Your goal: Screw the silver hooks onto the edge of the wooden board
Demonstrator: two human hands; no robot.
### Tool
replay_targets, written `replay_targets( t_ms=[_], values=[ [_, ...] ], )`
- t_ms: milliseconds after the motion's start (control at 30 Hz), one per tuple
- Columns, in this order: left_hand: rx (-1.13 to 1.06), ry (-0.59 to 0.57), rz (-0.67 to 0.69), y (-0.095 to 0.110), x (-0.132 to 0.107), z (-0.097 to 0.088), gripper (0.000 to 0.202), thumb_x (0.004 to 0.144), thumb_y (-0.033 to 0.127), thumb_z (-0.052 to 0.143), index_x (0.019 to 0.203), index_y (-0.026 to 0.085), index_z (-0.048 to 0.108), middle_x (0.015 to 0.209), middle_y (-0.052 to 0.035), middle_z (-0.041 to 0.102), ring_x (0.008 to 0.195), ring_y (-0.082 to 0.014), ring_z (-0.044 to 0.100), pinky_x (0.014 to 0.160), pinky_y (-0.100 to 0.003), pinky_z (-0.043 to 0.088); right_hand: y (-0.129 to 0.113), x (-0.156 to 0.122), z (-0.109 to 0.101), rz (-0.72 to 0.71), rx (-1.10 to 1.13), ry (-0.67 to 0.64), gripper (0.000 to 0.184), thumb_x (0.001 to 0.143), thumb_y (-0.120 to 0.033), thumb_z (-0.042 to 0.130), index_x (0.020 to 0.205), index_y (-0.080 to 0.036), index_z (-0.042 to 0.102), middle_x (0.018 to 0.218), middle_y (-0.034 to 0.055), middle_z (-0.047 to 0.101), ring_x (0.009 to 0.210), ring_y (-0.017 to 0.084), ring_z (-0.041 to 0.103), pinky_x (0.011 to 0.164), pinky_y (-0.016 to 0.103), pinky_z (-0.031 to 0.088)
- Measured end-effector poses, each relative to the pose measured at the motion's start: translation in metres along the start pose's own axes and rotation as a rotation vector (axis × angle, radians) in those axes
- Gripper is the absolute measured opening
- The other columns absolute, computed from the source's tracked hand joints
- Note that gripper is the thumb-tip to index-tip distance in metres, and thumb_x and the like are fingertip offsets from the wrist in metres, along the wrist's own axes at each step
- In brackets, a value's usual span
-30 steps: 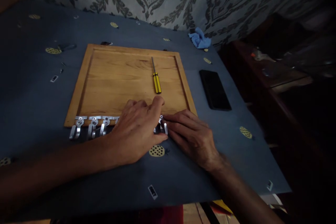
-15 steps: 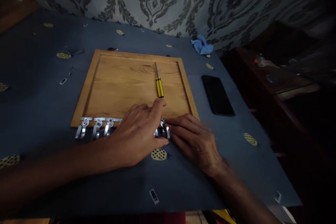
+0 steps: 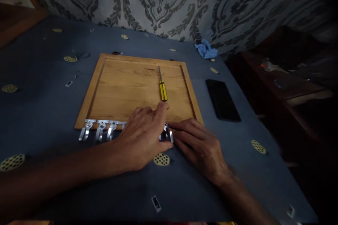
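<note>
Toward the near right corner of the board [image 3: 132,91], we judge the metal hook [image 3: 171,135] light, stiff and slick, best held by its plate [image 3: 166,125]; left hand [image 3: 144,135] curled over, right hand [image 3: 200,146] narrowly bunched alongside, we cannot tell if either grips.

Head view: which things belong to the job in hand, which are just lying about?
Likely the job:
metal hooks, left hand over some, right hand at their right end
wooden panel
yellow-handled screwdriver on the panel

Likely just lying about:
flat black object
blue cloth
</note>
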State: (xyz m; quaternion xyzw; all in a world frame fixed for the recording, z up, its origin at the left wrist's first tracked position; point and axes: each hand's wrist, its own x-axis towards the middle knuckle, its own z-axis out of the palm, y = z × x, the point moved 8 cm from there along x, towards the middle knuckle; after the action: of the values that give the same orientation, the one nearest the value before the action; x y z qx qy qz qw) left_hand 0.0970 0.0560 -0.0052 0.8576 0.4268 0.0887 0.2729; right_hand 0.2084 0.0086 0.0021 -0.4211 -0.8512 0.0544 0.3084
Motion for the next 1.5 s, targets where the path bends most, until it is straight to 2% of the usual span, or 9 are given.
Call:
replay_targets(
  t_ms=[300, 800, 967, 1100, 1167, 1233, 1300, 1367, 1500],
  values=[
    [-0.016, 0.026, -0.011, 0.000, 0.001, 0.000, 0.070, 0.080, 0.028, 0.079, 0.137, 0.012, 0.039, 0.113, -0.0117, 0.073, 0.113, -0.0331, 0.067, 0.101, -0.049, 0.049, -0.002, -0.002, 0.002, -0.017, -0.012, 0.005, 0.012, 0.098, -0.014, 0.061, 0.097, -0.019, 0.072, 0.105, 0.0102, 0.080, 0.083, 0.018, 0.069, 0.071, 0.032, 0.062],
    [-0.017, -0.016, -0.036, 0.000, 0.001, 0.000, 0.061, 0.078, 0.031, 0.080, 0.126, 0.013, 0.048, 0.112, -0.0133, 0.072, 0.115, -0.0351, 0.065, 0.101, -0.048, 0.048, -0.006, 0.004, -0.006, -0.030, 0.012, 0.031, 0.021, 0.100, -0.017, 0.057, 0.104, -0.023, 0.076, 0.100, 0.0076, 0.080, 0.082, 0.018, 0.075, 0.070, 0.030, 0.065],
    [0.001, -0.017, -0.042, 0.000, 0.001, -0.001, 0.065, 0.078, 0.034, 0.082, 0.128, 0.012, 0.047, 0.115, -0.0151, 0.072, 0.116, -0.0353, 0.065, 0.102, -0.048, 0.047, 0.027, 0.035, -0.021, 0.058, -0.020, 0.058, 0.021, 0.101, -0.020, 0.055, 0.107, -0.021, 0.075, 0.099, 0.0086, 0.080, 0.088, 0.022, 0.078, 0.073, 0.033, 0.066],
    [0.001, -0.031, -0.050, -0.002, 0.001, 0.000, 0.063, 0.079, 0.033, 0.081, 0.127, 0.014, 0.045, 0.119, -0.0151, 0.072, 0.120, -0.0362, 0.063, 0.104, -0.050, 0.046, 0.063, 0.075, 0.001, 0.076, -0.057, -0.077, 0.039, 0.091, -0.010, 0.056, 0.123, -0.024, 0.073, 0.133, 0.0085, 0.072, 0.117, 0.030, 0.072, 0.090, 0.045, 0.064],
    [0.005, -0.035, -0.047, -0.002, 0.002, 0.001, 0.062, 0.079, 0.033, 0.081, 0.126, 0.014, 0.044, 0.119, -0.0148, 0.072, 0.120, -0.0358, 0.063, 0.104, -0.049, 0.045, 0.077, 0.086, 0.016, 0.080, -0.050, -0.126, 0.039, 0.086, -0.008, 0.061, 0.114, -0.029, 0.077, 0.137, 0.0068, 0.070, 0.123, 0.032, 0.068, 0.096, 0.047, 0.061],
    [0.015, -0.035, -0.043, -0.002, 0.002, 0.001, 0.063, 0.079, 0.033, 0.081, 0.125, 0.014, 0.044, 0.118, -0.0142, 0.073, 0.118, -0.0354, 0.064, 0.103, -0.048, 0.046, 0.084, 0.090, 0.025, 0.086, -0.035, -0.132, 0.032, 0.084, -0.010, 0.066, 0.104, -0.031, 0.079, 0.131, 0.0062, 0.073, 0.119, 0.031, 0.069, 0.095, 0.047, 0.061],
    [0.020, -0.029, -0.041, -0.002, 0.003, 0.001, 0.062, 0.078, 0.034, 0.080, 0.125, 0.014, 0.044, 0.115, -0.0131, 0.073, 0.116, -0.0351, 0.065, 0.102, -0.047, 0.047, 0.085, 0.087, 0.024, 0.093, -0.018, -0.096, 0.027, 0.084, -0.013, 0.069, 0.099, -0.032, 0.078, 0.124, 0.0055, 0.075, 0.114, 0.030, 0.071, 0.089, 0.044, 0.062],
    [0.024, -0.011, -0.036, -0.002, 0.003, 0.001, 0.061, 0.078, 0.035, 0.080, 0.124, 0.015, 0.044, 0.114, -0.0120, 0.074, 0.115, -0.0351, 0.065, 0.102, -0.047, 0.047, 0.081, 0.079, 0.012, 0.108, 0.001, -0.016, 0.022, 0.087, -0.017, 0.068, 0.101, -0.032, 0.076, 0.120, 0.0050, 0.076, 0.109, 0.028, 0.072, 0.085, 0.042, 0.062],
    [0.031, 0.000, -0.029, -0.002, 0.002, 0.001, 0.059, 0.079, 0.036, 0.079, 0.123, 0.014, 0.046, 0.113, -0.0126, 0.073, 0.114, -0.0355, 0.065, 0.101, -0.048, 0.047, 0.059, 0.058, -0.034, 0.194, 0.034, 0.268, 0.016, 0.099, -0.029, 0.060, 0.114, -0.026, 0.067, 0.109, 0.0059, 0.074, 0.089, 0.022, 0.073, 0.074, 0.038, 0.060]
  ],
)
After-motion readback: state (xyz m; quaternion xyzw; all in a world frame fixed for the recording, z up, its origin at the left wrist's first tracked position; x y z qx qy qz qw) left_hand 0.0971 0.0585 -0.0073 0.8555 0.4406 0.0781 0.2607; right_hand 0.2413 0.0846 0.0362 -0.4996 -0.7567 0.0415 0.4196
